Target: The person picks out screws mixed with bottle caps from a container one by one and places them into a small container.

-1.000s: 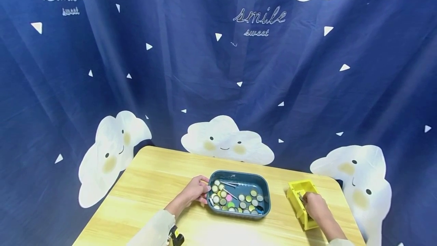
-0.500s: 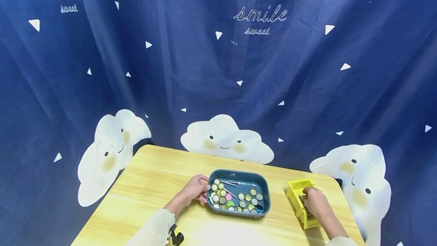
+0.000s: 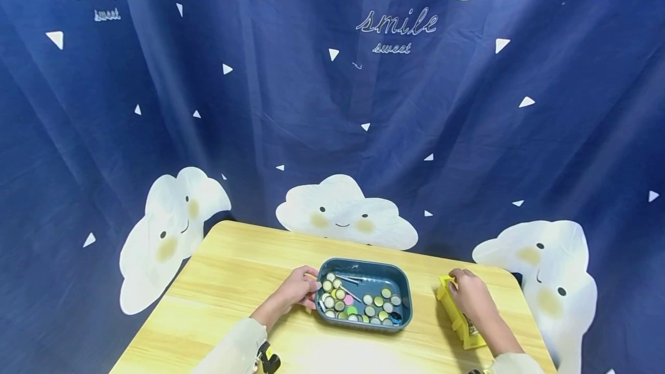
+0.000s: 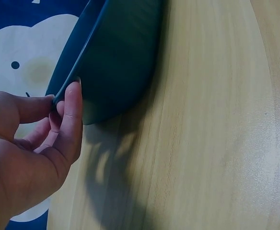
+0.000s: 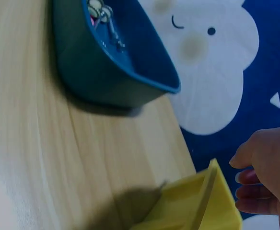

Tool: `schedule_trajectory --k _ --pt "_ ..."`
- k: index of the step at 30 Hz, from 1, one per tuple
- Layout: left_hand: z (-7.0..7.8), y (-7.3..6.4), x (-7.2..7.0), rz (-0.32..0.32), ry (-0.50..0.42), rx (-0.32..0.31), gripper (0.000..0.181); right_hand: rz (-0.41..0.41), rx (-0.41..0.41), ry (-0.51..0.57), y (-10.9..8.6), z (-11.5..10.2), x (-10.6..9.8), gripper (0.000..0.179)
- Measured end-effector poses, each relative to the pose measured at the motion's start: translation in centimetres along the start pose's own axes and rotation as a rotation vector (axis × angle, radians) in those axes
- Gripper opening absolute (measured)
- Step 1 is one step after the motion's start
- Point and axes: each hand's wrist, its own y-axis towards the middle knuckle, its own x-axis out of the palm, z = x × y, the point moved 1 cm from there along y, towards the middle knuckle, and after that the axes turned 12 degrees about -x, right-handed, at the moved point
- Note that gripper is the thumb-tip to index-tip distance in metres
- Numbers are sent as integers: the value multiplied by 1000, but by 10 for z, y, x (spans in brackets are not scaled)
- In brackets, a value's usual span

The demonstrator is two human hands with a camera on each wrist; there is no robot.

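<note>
My left hand pinches the left rim of a dark blue-green basin, with the thumb on one side and fingers on the other. Round bottle caps, mostly pale and gold with a pink and a green one, lie in the basin beside several long thin metal pieces. Over at the right, my right hand is above the far end of a yellow bin. Its fingers are loosely bent, and nothing shows between them in the right wrist view. Part of the bin's contents is hidden under that hand.
Both containers stand on a light wooden table, with a strip of tabletop between them. A dark blue curtain printed with clouds hangs behind the table's far edge. A small dark blue object lies in the basin's right corner.
My right hand has come up out of the yellow bin and shifted toward its far end. The small metal piece seen at its fingers earlier is out of sight. My left hand keeps its place.
</note>
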Motion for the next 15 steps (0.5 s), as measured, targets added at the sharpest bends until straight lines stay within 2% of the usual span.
schedule_trajectory --k 6,15 --pt "-1 1 0 4 3 -3 39 62 -39 13 14 -17 1 15" --pt "-1 3 0 4 2 -1 38 74 -97 48 33 -46 3 17"
